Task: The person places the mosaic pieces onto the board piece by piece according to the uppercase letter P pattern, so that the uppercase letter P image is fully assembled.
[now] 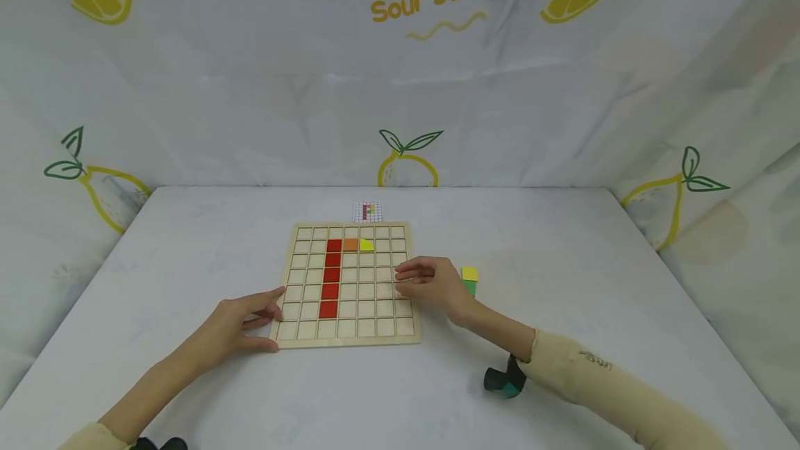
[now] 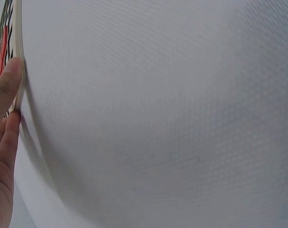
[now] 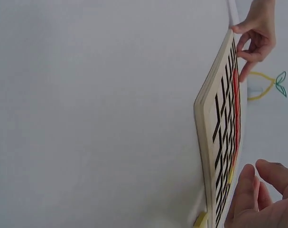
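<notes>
A square wooden grid board (image 1: 350,343) lies flat on the white table. Several red squares (image 1: 331,274) form a column in it, with an orange square (image 1: 351,245) and a yellow round-edged piece (image 1: 366,246) beside the top one. My left hand (image 1: 234,325) rests its spread fingertips and thumb against the board's left edge; the left wrist view shows the fingertips on the wooden rim (image 2: 19,38). Over the right edge hovers my right hand (image 1: 437,285). Thumb and fingers stand apart with nothing between them in the right wrist view.
Beside my right wrist lie a yellow piece (image 1: 469,273) and a green piece (image 1: 470,287), the green one partly hidden. Behind the board is a small pattern card (image 1: 367,212). A white curtain (image 1: 262,103) with lemon prints surrounds the table.
</notes>
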### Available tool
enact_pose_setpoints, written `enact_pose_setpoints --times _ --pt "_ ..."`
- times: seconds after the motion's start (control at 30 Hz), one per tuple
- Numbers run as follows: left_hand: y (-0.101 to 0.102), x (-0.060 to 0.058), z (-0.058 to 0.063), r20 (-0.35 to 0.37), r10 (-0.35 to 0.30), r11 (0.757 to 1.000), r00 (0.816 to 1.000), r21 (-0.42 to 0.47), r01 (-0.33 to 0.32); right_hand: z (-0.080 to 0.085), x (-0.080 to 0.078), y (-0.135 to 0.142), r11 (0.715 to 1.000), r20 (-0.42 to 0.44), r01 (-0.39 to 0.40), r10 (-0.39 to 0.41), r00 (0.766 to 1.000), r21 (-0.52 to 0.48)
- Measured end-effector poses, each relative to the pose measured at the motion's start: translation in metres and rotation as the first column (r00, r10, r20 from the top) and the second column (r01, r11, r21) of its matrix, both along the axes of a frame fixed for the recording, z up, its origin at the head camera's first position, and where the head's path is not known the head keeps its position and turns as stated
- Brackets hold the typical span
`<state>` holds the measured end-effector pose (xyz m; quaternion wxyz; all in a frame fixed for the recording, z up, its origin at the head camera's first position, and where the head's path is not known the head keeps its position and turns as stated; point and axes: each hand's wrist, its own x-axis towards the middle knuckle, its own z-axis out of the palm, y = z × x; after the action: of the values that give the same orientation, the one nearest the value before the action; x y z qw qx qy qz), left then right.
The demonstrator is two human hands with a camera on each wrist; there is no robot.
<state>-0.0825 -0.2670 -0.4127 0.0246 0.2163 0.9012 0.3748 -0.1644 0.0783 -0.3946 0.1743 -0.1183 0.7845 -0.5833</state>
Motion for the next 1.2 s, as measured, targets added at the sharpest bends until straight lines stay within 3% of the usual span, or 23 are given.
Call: enact_pose_setpoints --times 0.17,0.5,0.67,0.93,1.2 --pt "0.0 0.0 0.0 0.004 -0.001 1.0 1.0 0.004 0.001 0.002 -0.006 0.027 1.0 -0.037 0.026 -0.026 0.999 0.006" --pt "0.0 0.0 -0.001 -0.021 -0.009 1.0 1.0 0.004 0.009 0.008 -0.013 0.077 0.986 -0.093 0.09 -0.077 0.993 0.143" --pt "-0.001 0.0 -0.002 -0.063 -0.031 0.999 0.998 0.009 0.032 0.008 -0.012 0.099 0.98 -0.118 0.136 -0.119 0.986 0.147" --pt "0.0 0.002 -0.002 -0.061 -0.032 0.999 0.998 0.031 0.034 0.0 -0.019 0.102 0.968 -0.113 0.176 -0.158 0.981 0.179" --pt "0.001 0.001 -0.001 -0.076 -0.035 0.999 0.996 0.022 0.037 0.001 -0.027 0.097 0.973 -0.115 0.193 -0.179 0.977 0.125"
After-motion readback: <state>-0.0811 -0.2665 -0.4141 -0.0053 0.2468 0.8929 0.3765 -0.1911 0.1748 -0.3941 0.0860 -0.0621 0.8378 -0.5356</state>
